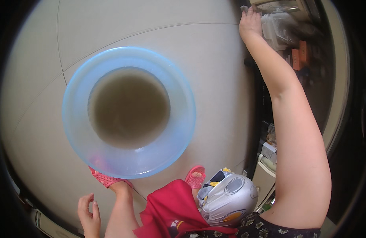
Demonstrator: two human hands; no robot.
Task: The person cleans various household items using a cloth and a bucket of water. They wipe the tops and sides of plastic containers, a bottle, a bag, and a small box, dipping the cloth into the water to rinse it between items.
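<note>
My right hand (250,23) reaches to the far right and rests on a greyish cloth or rag (245,9) at the cabinet's edge; its fingers are partly hidden. At the lower left, my left hand (90,209) hangs beside my leg with curled fingers and holds nothing. Between my arms, a large translucent blue plastic basin (183,110) stands on the floor, with murky brown water (130,108) inside. A red apron (174,202) lies across my lap.
At the right, an open cabinet or shelf holds clear plastic containers (272,29), orange boxes (299,56) and a white box (269,151). Pink perforated slippers (105,178) are on my feet, one against the basin. A patterned silvery fabric (227,199) covers my knee.
</note>
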